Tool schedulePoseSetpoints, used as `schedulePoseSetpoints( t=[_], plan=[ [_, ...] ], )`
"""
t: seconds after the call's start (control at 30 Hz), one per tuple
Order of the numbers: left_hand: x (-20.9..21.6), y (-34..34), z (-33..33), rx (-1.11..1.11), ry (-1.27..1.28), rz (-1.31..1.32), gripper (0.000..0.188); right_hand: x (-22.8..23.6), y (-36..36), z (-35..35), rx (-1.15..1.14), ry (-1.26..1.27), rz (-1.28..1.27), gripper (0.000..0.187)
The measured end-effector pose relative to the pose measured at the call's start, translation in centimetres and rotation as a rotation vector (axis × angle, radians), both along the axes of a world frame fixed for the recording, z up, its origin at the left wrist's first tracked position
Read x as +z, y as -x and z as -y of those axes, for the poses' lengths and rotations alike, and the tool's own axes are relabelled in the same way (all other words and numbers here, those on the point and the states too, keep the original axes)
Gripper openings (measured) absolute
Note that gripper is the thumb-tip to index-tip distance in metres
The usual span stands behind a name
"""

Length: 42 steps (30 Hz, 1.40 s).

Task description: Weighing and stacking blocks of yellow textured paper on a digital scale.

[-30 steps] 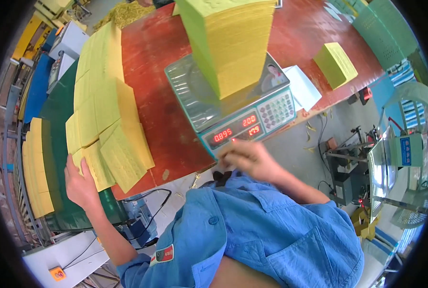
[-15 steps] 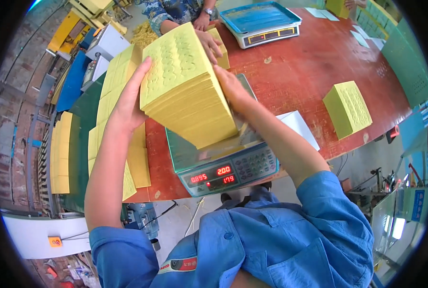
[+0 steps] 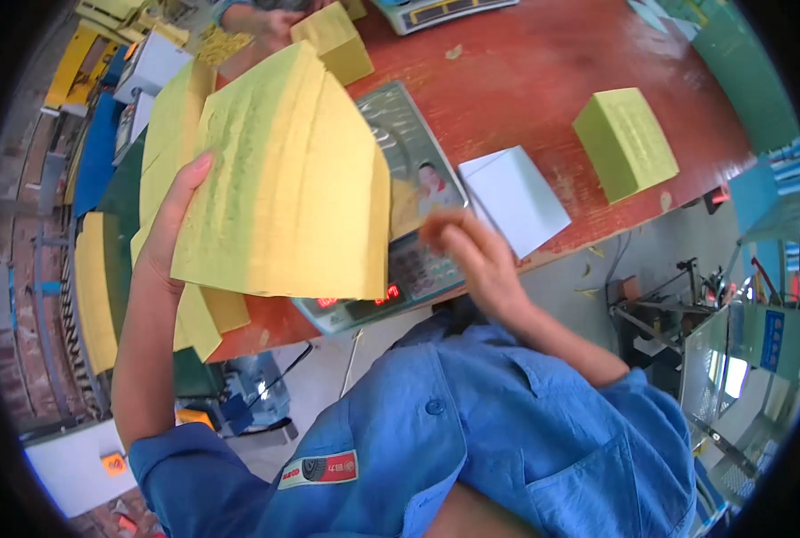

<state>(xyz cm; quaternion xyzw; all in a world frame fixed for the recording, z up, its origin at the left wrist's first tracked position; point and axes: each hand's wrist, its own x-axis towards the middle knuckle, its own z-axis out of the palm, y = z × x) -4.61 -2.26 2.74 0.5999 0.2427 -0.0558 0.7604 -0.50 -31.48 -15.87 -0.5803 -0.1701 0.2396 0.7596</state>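
Observation:
A thick stack of yellow paper (image 3: 274, 179) is tilted above the scale, its sheets fanned at the right side. My left hand (image 3: 176, 211) is closed on the stack's left side, thumb over the embossed top sheet and the other fingers hidden. Apart from the stack, my right hand (image 3: 476, 260) hangs over the scale's front right part, its curled fingers blurred by motion. Partly covered by the stack, the digital scale (image 3: 404, 112) has a shiny pan and lit red digits. A white sheet (image 3: 518, 202) lies right of it.
Another yellow paper stack (image 3: 629, 143) stands on the red table (image 3: 499, 85) at the right. More stacks (image 3: 169, 117) line the left side. Across the table, a co-worker's hand (image 3: 279, 27) is by a yellow block (image 3: 335, 43), near a second scale (image 3: 445, 11).
My right hand has let go of the stack and moved right and down. The stack, now in my left hand alone, has shifted left and its sheets have fanned.

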Motion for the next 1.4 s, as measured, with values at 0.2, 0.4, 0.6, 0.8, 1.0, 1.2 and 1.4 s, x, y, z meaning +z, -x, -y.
schedulePoseSetpoints(
  t=[0.2,0.4,0.6,0.8,1.0,1.2,1.4],
  plan=[
    [-1.6,-1.2,-0.7,0.005,0.068,0.019,0.051,-3.8,3.4,-3.6,0.288,-0.440,-0.803,0.035],
    [-3.9,1.7,-0.7,-0.071,-0.148,0.108,0.052,-0.8,3.0,-0.1,0.283,-0.368,-0.679,0.052],
    [-6.5,-2.5,1.3,-0.075,-0.083,0.330,0.054,6.1,-5.0,11.2,0.080,-0.125,-0.190,0.063],
    [-2.6,-17.0,20.5,0.046,0.219,0.583,0.056,11.8,-20.4,24.5,-0.192,-0.165,0.066,0.055],
    [-3.8,-32.6,44.3,-0.206,0.278,0.349,0.058,4.8,-36.5,40.8,-0.300,-0.130,0.029,0.050],
    [-9.5,-47.8,56.4,-0.260,0.304,0.235,0.064,0.3,-50.1,52.2,-0.283,-0.004,-0.112,0.053],
    [-13.9,-59.4,62.7,-0.140,-0.330,0.346,0.086,-2.6,-57.6,59.1,-0.364,0.195,-0.192,0.043]
  ],
)
